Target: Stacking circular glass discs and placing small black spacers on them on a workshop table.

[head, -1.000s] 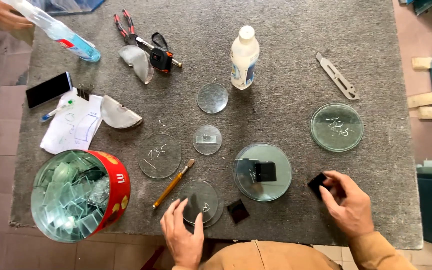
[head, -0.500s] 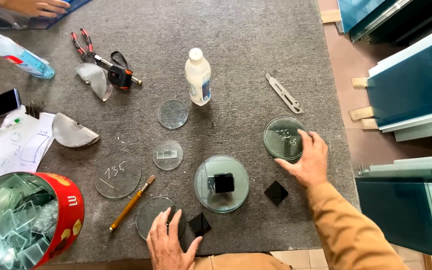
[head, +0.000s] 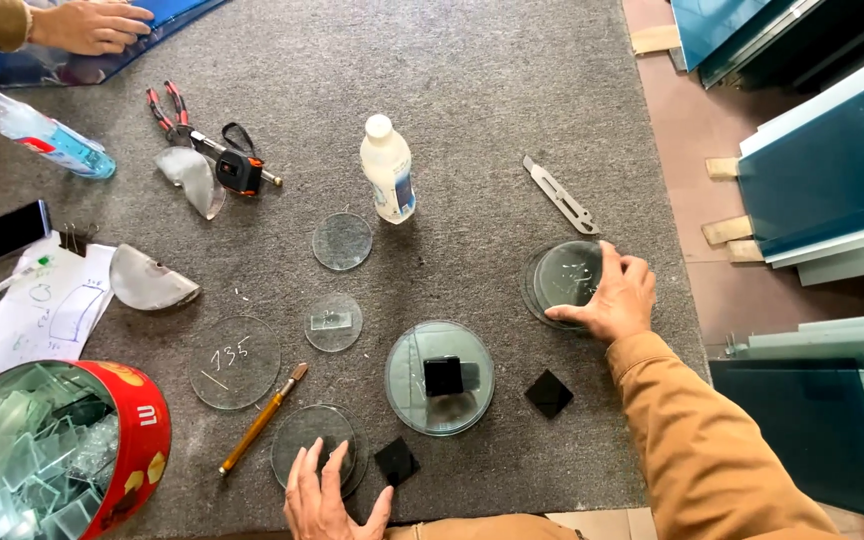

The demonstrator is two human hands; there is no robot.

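- Over at the left front corner of the table point(head: 512, 110) sits a red tin point(head: 142, 440) packed with glass offcuts, and behind it some paper sheets point(head: 47, 310), a phone and a blue spray bottle point(head: 47, 140).
- Far left edge: somebody else's hand point(head: 87, 25) rests on a blue sheet, so not the wearer's.
- Moving right you get a pair of pliers, a tape measure point(head: 240, 172), two broken curved shards, then a marked glass disc point(head: 235, 362) and a wood-handled glass cutter point(head: 262, 418) lying slanted beside it.
- Near the front edge the left hand point(head: 327, 495) lies flat, fingers spread, pressing on a round glass disc point(head: 304, 445); a small black square point(head: 395, 461) sits just beside it.
- Middle: two smaller discs, a white plastic bottle point(head: 387, 168) standing upright, and a bigger greenish disc point(head: 440, 378) with a black block point(head: 443, 375) on top.
- Right side: another black square, a metal blade tool point(head: 560, 194), and the right hand point(head: 607, 295) with fingers curled over the edge of a scribbled glass disc point(head: 564, 278) that's flat on the felt, touching but not lifted.
- Progress-wise, my read: several discs already look cut round, the cutter is lying idle, and both hands are just steadying discs, so the handling of these two seems only begun.
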